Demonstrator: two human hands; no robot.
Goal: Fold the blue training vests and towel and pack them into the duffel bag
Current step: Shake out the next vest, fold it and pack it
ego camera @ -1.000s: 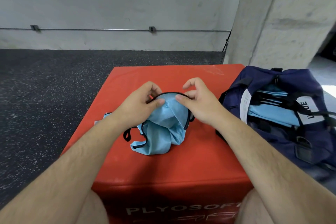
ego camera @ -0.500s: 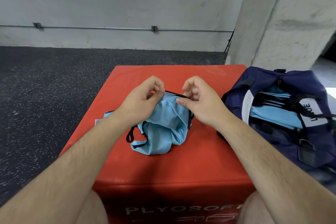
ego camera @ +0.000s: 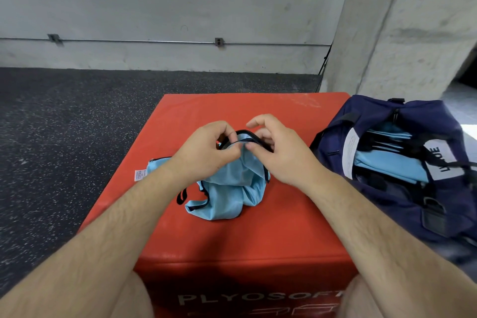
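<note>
A crumpled light blue training vest (ego camera: 227,193) with black trim lies on the red foam box (ego camera: 232,235). My left hand (ego camera: 204,152) and my right hand (ego camera: 278,155) each pinch its black-edged opening near the top, close together, holding that edge a little above the box. The vest's white care label sticks out at the left, past my left forearm. To the right stands the open navy duffel bag (ego camera: 382,121), with folded light blue cloth (ego camera: 387,165) inside it.
The red box carries the word PLYOSOFT on its front face. Dark speckled rubber floor (ego camera: 64,142) spreads to the left and behind. A concrete wall with a pipe runs at the back, and a concrete pillar (ego camera: 402,28) rises behind the bag.
Both hands have drawn closer together on the vest's black-trimmed edge and lifted it slightly. The bag has not moved.
</note>
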